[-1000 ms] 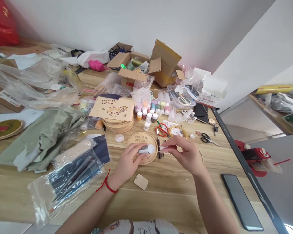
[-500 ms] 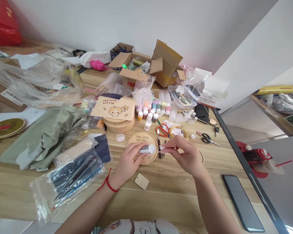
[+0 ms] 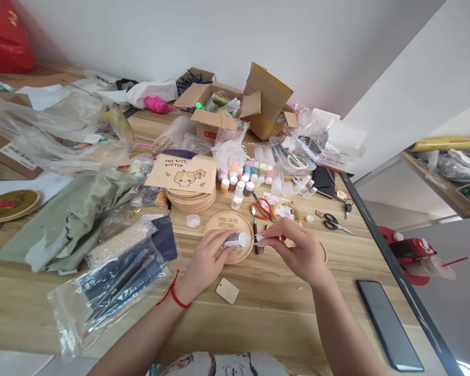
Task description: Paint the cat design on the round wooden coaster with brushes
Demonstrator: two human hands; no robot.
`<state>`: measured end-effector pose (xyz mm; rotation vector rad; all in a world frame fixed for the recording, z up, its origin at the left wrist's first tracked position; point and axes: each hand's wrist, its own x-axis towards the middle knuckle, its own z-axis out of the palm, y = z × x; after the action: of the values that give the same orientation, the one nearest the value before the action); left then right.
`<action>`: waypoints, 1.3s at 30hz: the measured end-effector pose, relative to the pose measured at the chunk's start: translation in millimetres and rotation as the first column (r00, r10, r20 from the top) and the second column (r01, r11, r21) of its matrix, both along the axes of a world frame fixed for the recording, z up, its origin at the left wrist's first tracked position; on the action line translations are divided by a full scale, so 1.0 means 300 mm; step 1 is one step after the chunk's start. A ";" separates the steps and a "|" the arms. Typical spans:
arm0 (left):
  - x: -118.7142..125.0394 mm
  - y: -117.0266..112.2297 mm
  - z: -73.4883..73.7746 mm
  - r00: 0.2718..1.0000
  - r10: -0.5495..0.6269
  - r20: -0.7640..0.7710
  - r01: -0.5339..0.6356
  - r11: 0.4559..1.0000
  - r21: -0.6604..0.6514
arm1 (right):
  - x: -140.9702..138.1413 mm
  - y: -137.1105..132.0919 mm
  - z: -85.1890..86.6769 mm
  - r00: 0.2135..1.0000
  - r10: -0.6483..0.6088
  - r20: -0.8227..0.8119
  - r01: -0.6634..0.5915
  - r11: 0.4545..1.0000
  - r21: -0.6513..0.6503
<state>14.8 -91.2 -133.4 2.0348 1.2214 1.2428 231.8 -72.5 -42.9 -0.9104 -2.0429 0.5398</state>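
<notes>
My left hand (image 3: 210,257) is wrapped around a small glue-type bottle (image 3: 237,239) with a grey body and white top, lying sideways with its thin tip toward the right. Facing that tip, my right hand (image 3: 292,246) pinches a small white cap (image 3: 260,237), a little apart from it. Beneath the bottle lies a round wooden disc (image 3: 241,257) with lettering along its top, partly covered by my left hand. Just right of the disc lie a dark-handled craft knife (image 3: 254,228) and another slim dark tool. A small wooden tag (image 3: 227,291) rests nearer to me.
Behind are stacked wooden discs (image 3: 191,201) under a kitten card (image 3: 182,175), several paint jars (image 3: 233,184), red scissors (image 3: 263,210) and gold wire (image 3: 286,213). Black scissors (image 3: 336,224) and a phone (image 3: 389,325) lie right. Plastic-bagged brushes (image 3: 117,282) lie left; open cardboard boxes (image 3: 213,122) stand behind.
</notes>
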 end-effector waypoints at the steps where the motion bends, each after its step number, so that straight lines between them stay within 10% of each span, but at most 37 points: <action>1: 0.000 0.000 -0.001 1.000 0.000 0.002 0.000 1.000 0.002 | 0.000 0.000 0.000 1.000 0.002 -0.002 -0.002 1.000 -0.001; 29: -0.022 0.000 0.017 0.985 -0.103 -0.135 0.103 0.995 -0.007 | -0.008 -0.021 0.038 0.994 0.014 0.106 -0.028 0.990 0.136; 39: -0.028 -0.009 0.023 0.963 -0.112 -0.245 0.133 0.989 0.070 | -0.002 -0.014 0.018 0.992 -0.005 0.125 0.008 1.000 -0.023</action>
<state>6.5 -93.8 -126.5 2.3418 1.1416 1.0297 231.3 -76.7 -37.7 -0.9859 -2.1485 0.5158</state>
